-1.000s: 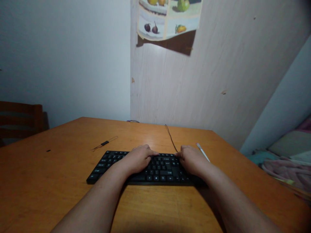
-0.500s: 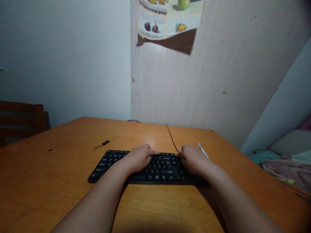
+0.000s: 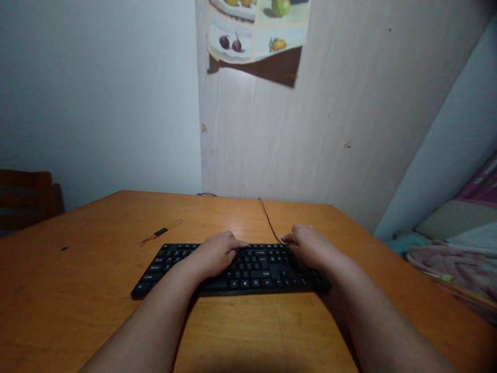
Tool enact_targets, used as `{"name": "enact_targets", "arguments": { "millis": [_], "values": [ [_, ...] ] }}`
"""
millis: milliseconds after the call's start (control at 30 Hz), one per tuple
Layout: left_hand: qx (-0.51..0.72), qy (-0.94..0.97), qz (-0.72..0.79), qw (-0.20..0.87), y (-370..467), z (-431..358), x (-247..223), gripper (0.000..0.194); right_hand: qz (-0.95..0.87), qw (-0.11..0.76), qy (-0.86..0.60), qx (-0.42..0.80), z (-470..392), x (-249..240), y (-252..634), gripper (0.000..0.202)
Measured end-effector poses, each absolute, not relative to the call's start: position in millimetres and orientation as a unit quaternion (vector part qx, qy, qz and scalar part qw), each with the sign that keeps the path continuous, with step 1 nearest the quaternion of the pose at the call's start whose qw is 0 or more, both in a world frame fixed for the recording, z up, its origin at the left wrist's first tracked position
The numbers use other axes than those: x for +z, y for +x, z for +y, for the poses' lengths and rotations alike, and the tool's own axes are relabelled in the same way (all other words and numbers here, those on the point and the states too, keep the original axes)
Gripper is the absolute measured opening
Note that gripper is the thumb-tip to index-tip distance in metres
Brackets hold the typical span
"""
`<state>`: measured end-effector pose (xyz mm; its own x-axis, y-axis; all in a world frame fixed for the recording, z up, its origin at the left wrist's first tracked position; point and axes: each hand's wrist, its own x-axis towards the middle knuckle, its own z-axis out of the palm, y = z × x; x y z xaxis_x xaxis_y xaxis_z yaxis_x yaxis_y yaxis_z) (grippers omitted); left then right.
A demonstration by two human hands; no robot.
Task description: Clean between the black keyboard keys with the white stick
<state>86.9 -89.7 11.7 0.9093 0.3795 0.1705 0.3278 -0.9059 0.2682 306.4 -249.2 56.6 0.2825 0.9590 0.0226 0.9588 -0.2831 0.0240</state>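
Note:
A black keyboard (image 3: 254, 267) lies on the wooden table, its keys facing up. My left hand (image 3: 217, 256) rests over its left-middle part, with the index finger stretched right along the back rows and no object visible in it. At the keyboard's back right, my right hand (image 3: 308, 246) is bent at the wrist, fingers pointing left, index finger and thumb slightly apart. Close to those fingertips runs a thin dark cable (image 3: 268, 217), leading to the table's back edge. My right hand's palm side and some fingers are hidden.
A small black piece with a thin wire loop (image 3: 160, 232) lies left of the keyboard. A dark speck (image 3: 64, 248) is farther left. Behind the table (image 3: 240, 326) is a wall with fruit pictures (image 3: 258, 36). A chair (image 3: 25, 194) stands left; bedding (image 3: 450, 267) is at right.
My right hand has shifted right and slightly up from the keyboard's back edge. The white-handled brush beside it is no longer visible. My left hand stays on the keyboard; the view has turned slightly right.

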Motion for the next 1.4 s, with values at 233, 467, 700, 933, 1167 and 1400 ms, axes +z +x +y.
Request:
{"name": "enact_targets", "arguments": {
  "millis": [233,467,700,933,1167,1400],
  "values": [
    [0.103,0.972,0.180,0.114,86.1,-91.0,15.1,0.051,0.612,0.009,0.791,-0.012,-250.3,51.2,307.9,0.032],
    [0.104,0.971,0.184,0.116,87.1,-91.2,15.2,0.050,0.608,0.013,0.794,0.012,-247.5,47.4,307.3,0.032],
    [0.106,0.968,0.193,0.121,86.6,-91.4,14.0,0.051,0.620,0.021,0.784,0.002,-247.6,49.0,305.2,0.032],
    [0.108,0.970,0.183,0.117,87.0,-89.0,12.2,0.053,0.606,0.013,0.795,0.012,-246.6,47.4,305.1,0.032],
    [0.101,0.970,0.190,0.116,87.7,-90.5,14.3,0.051,0.603,0.019,0.798,0.013,-245.8,48.3,302.6,0.031],
    [0.105,0.971,0.185,0.113,87.9,-89.7,13.4,0.051,0.613,0.012,0.790,0.000,-249.0,51.0,305.1,0.030]
  ]
}}
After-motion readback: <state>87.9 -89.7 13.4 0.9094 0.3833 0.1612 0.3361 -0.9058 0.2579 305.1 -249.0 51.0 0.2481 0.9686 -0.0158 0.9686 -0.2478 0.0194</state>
